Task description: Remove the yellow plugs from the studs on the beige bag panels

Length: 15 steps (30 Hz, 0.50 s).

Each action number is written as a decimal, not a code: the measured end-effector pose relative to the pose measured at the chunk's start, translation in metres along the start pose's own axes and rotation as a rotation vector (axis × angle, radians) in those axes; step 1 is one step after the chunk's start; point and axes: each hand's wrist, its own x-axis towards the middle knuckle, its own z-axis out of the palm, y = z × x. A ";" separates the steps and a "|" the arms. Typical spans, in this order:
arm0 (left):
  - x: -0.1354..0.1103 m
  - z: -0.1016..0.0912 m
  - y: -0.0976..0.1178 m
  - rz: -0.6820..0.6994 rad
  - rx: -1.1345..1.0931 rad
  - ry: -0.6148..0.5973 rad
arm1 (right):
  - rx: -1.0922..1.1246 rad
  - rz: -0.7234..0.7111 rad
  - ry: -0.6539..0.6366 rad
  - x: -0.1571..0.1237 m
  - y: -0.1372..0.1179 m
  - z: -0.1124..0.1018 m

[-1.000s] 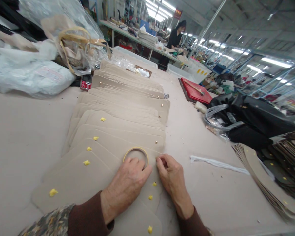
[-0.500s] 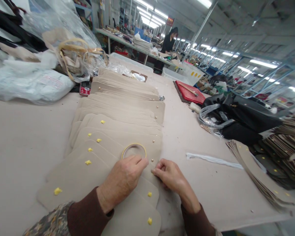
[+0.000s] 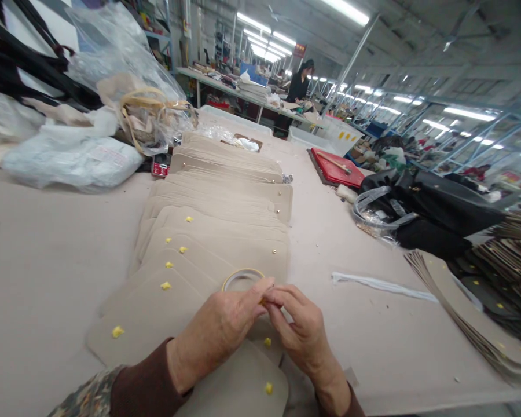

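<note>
My left hand (image 3: 228, 321) is closed on a roll of yellow tape (image 3: 242, 272), whose ring rises above the knuckles. My right hand (image 3: 301, 324) is closed in a pinch, its fingertips against those of my left hand. A speck of yellow tape (image 3: 264, 300) shows between the fingertips; the rest of it is hidden. Both hands are over a long overlapping row of flat beige panels (image 3: 217, 231) with rounded corners. Crumpled yellow tape bits (image 3: 165, 285) stick to the nearer panels. Small metal studs (image 3: 274, 252) show along the right side of the farther ones.
Plastic-wrapped items (image 3: 73, 156) lie at the left. On the right are a red slab (image 3: 336, 168) with a stick-like tool, a black bag (image 3: 438, 202), a white strip (image 3: 382, 286) and stacked beige strips (image 3: 455, 307). A person (image 3: 299, 87) stands at a far table.
My hands have come together, the right one moving left to meet the left hand's fingertips. The tape roll has shifted slightly down with my left hand. The view has moved a little.
</note>
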 end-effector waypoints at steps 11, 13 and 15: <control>-0.005 -0.006 0.002 -0.128 -0.048 -0.140 | -0.185 -0.026 0.143 -0.008 0.001 0.019; 0.000 -0.009 0.001 -0.112 -0.030 -0.134 | -0.130 0.084 0.156 -0.007 0.000 0.019; 0.005 -0.010 -0.001 -0.080 -0.008 -0.101 | 0.002 0.293 0.142 -0.004 -0.003 0.018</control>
